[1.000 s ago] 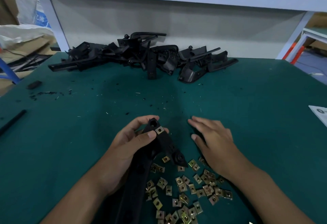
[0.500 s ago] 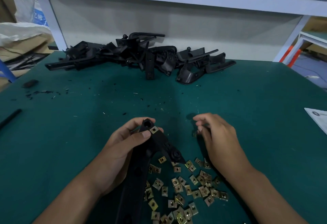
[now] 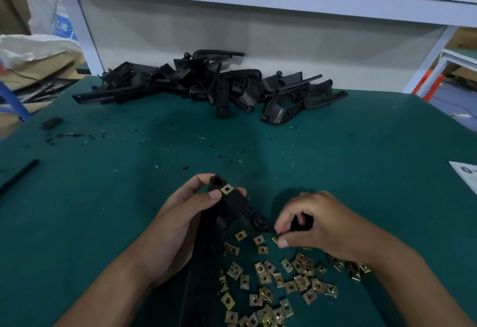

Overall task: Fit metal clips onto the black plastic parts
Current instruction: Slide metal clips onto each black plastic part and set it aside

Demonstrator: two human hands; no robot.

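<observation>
So the black plastic part (image 3: 222, 226) being worked on sits low in the middle of the view, standing up off the green bench (image 3: 374, 172), with the left hand (image 3: 180, 223) wrapped around its upper section, thumb pressed just below the top. One metal clip (image 3: 227, 189) is already seated near the top end of it, so at least that spot looks done. The lower tab with the round boss (image 3: 260, 222) looks bare so far, and I'd guess that's where the next one goes.

The right hand (image 3: 317, 226) is just beside that tab, fingers curled, pinching a clip (image 3: 276, 238) between thumb and forefinger right at the tip of the tab. Can't tell if it's actually started onto the plastic or only lined up, it's too small and partly hidden.

Below and to the right there's a loose scatter of clips (image 3: 284, 280) on the bench, plenty left. At the far edge against the wall is a pile of black parts (image 3: 211, 86); from here I can't make out whether those have clips or not. So: one part mid-job, and probably a lot more still to go. Little black shavings (image 3: 64, 136) are sprinkled around, plus a paper sheet (image 3: 467, 173) at the right edge.
</observation>
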